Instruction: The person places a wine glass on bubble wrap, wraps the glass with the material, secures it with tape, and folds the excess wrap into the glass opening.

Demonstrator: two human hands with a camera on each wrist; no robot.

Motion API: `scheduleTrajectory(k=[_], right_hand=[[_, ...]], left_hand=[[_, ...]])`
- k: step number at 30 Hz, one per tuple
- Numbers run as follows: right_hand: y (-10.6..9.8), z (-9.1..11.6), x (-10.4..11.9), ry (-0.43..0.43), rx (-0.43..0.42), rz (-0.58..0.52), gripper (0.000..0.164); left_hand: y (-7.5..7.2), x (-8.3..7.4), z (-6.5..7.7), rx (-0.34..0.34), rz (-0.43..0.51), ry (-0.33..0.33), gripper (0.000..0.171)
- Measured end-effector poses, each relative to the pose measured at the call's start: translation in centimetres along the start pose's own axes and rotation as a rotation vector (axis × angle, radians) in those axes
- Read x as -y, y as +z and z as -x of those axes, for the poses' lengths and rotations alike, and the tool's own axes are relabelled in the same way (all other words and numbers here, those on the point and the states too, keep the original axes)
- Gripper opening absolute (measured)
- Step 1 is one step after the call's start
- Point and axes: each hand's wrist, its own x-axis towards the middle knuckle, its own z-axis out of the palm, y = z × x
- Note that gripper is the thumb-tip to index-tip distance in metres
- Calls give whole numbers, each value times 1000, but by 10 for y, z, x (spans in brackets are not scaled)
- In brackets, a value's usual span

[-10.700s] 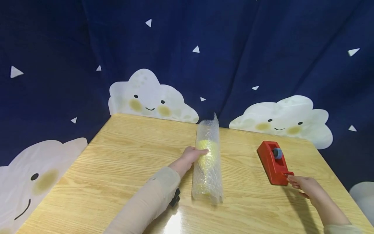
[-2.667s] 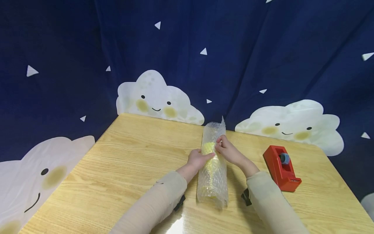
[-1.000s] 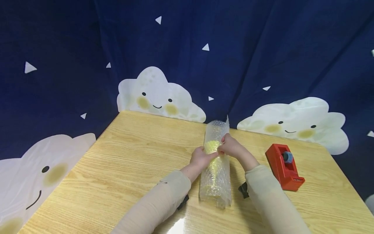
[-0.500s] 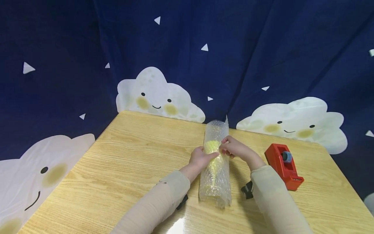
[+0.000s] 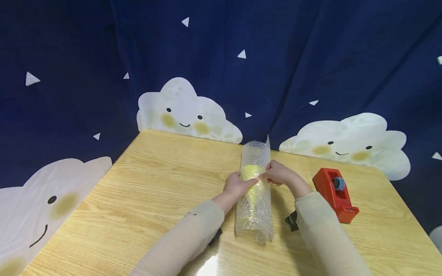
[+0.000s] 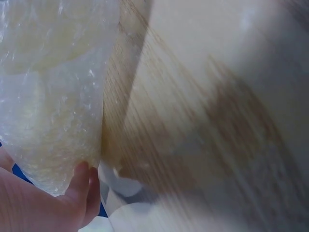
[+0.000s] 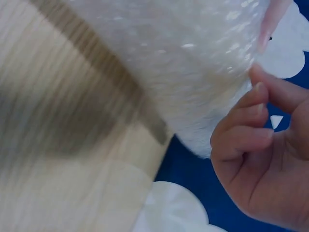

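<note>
A roll of bubble wrap [image 5: 255, 153] lies lengthwise at the table's middle, its far end by the back edge. Through the film shows a yellow object [image 5: 252, 197], wide at its far end and narrowing toward me; its kind is blurred by the wrap. My left hand [image 5: 236, 186] grips the bubble wrap [image 6: 48, 101] from the left, thumb across the top. At the right side, my right hand [image 5: 280, 174] presses its thumb on the wrap beside the left thumb. In the right wrist view this hand's [image 7: 260, 145] other fingers are loosely bent and hold nothing.
A red tape dispenser [image 5: 326, 188] with a blue-cored roll [image 5: 338, 184] stands to the right of the right forearm. The wooden table [image 5: 165, 172] meets a dark blue cloth [image 5: 207, 46] with printed clouds at its back edge. Black wrist devices [image 5: 292, 221] sit under the sleeves.
Some seconds ago my right hand was at the dispenser's cutter; it then came to the roll's right side. Lately its thumb has slid along the wrap toward the left thumb. The left grip stays.
</note>
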Motion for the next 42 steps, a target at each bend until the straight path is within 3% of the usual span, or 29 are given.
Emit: scheduleTrajectory(k=[5, 16, 19, 26, 37, 42], right_hand=[[-4, 2, -9, 36, 38, -1, 47], [6, 2, -22, 111, 53, -42, 47], [11, 1, -29, 101, 59, -95, 44], [13, 1, -42, 41, 98, -215, 63], [8, -2, -54, -38, 224, -335, 60], [8, -2, -60, -48, 250, -386, 58]], left_hand=[[-1, 0, 2, 11, -9, -6, 78], [-5, 2, -2, 25, 44, -11, 69], [-5, 4, -6, 36, 61, -14, 68], [-5, 3, -7, 48, 110, -28, 69], [-2, -2, -4, 33, 30, 13, 75], [-3, 0, -6, 42, 19, -9, 74]])
